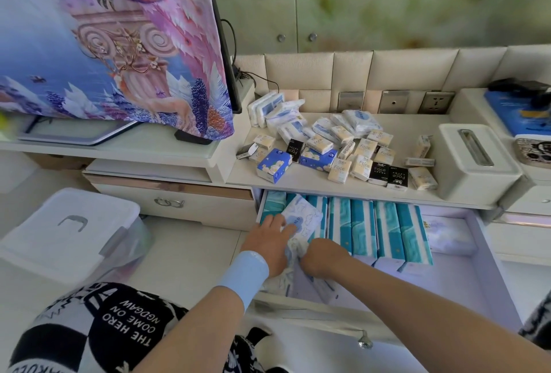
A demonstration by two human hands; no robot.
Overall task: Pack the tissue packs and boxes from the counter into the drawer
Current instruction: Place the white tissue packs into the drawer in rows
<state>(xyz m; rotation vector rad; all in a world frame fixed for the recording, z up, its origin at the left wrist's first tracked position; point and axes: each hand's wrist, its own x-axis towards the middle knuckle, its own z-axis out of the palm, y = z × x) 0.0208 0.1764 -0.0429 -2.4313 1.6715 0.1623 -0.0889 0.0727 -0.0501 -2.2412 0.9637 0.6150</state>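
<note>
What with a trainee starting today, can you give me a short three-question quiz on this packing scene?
1. True or false: the drawer is closed.
2. The white-and-blue pack touched by the left hand and right hand is: A on the floor; B in the drawer; C on a chair.
3. Fill in: the small "Face" packs lie on the ____.
Key: 1 false; 2 B; 3 counter.

The right hand (323, 256) has its fingertips tucked out of sight; it and the left hand (269, 238) cover the low end of the white tissue pack (301, 219); the counter (301, 184) hides the far ends of the teal packs (387, 232); the phone (535, 155) runs off the right edge.
</note>
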